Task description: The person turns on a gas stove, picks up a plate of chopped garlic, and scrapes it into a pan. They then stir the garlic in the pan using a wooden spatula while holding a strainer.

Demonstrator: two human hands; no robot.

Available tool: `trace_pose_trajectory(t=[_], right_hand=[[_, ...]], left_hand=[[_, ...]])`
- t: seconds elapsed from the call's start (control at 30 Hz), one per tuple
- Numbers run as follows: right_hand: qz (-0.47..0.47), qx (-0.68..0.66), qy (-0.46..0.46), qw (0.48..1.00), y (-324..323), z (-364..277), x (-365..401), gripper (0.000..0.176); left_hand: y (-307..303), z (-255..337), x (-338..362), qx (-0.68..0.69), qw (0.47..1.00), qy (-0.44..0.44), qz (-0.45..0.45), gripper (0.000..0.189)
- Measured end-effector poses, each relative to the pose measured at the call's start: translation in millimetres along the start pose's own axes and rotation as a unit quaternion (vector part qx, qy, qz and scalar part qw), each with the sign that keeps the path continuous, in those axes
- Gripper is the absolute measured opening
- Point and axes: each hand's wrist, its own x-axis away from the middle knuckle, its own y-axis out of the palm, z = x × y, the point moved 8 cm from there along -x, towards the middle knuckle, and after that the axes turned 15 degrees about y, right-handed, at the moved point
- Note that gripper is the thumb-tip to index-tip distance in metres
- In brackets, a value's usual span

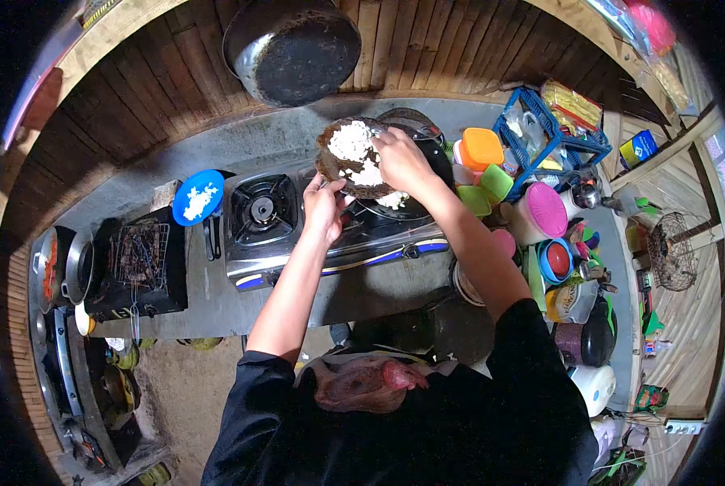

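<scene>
A dark round dish [328, 162] with white pieces of food [351, 142] on it is tilted above the right side of the stove. My left hand [324, 207] grips its lower left edge. My right hand [400, 163] is over the dish's right part, fingers closed together at the white food; what they hold is hidden. Below the dish, more white pieces [393, 200] lie in a dark pan [415, 209] on the stove [298, 243]. The left burner [262, 208] has no pan on it.
A blue plate [187, 209] with white pieces stands left of the stove, beside a grill rack [138, 253]. A large pan [306, 61] hangs overhead. A blue basket [538, 154], pink-lidded container [545, 211] and orange container [481, 149] crowd the right.
</scene>
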Motion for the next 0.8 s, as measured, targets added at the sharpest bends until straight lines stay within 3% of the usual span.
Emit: trace_pose_trajectory(t=[0.07, 0.13, 0.2, 0.3, 0.4, 0.43, 0.57, 0.67, 0.73, 0.8], right_hand=[[-0.041, 0.084, 0.011, 0.996, 12, 1, 2, 0.033], [-0.055, 0.046, 0.024, 0.997, 14, 5, 6, 0.035], [-0.134, -0.053, 0.003, 0.99, 21, 4, 10, 0.036], [-0.122, -0.117, -0.014, 0.985, 14, 2, 6, 0.034], [-0.065, -0.078, -0.002, 0.995, 8, -6, 9, 0.03], [-0.05, -0.054, -0.047, 0.996, 13, -13, 12, 0.028], [-0.138, -0.077, -0.025, 0.987, 10, -16, 9, 0.028], [-0.135, -0.111, -0.036, 0.984, 5, -30, 8, 0.029], [-0.088, -0.127, -0.121, 0.981, 7, -45, 16, 0.028], [-0.104, -0.147, -0.096, 0.979, 8, -42, 17, 0.028]], left_hand=[[3, -1, 1, -0.004, 1.0, -0.003, -0.006, 0.034], [7, 2, 3, 0.005, 1.0, 0.015, -0.007, 0.023], [3, 2, 1, 0.002, 1.0, 0.016, -0.001, 0.023], [1, -1, 0, -0.004, 1.0, 0.014, -0.001, 0.024], [3, -4, -1, -0.002, 1.0, 0.012, -0.008, 0.026], [4, -4, -1, 0.001, 1.0, 0.012, -0.012, 0.027], [3, -2, -1, -0.008, 1.0, 0.013, -0.002, 0.027], [6, -2, -1, 0.014, 1.0, 0.01, -0.007, 0.027], [5, -5, -2, 0.009, 1.0, 0.009, -0.013, 0.031], [5, -7, -2, 0.023, 1.0, 0.007, -0.011, 0.03]])
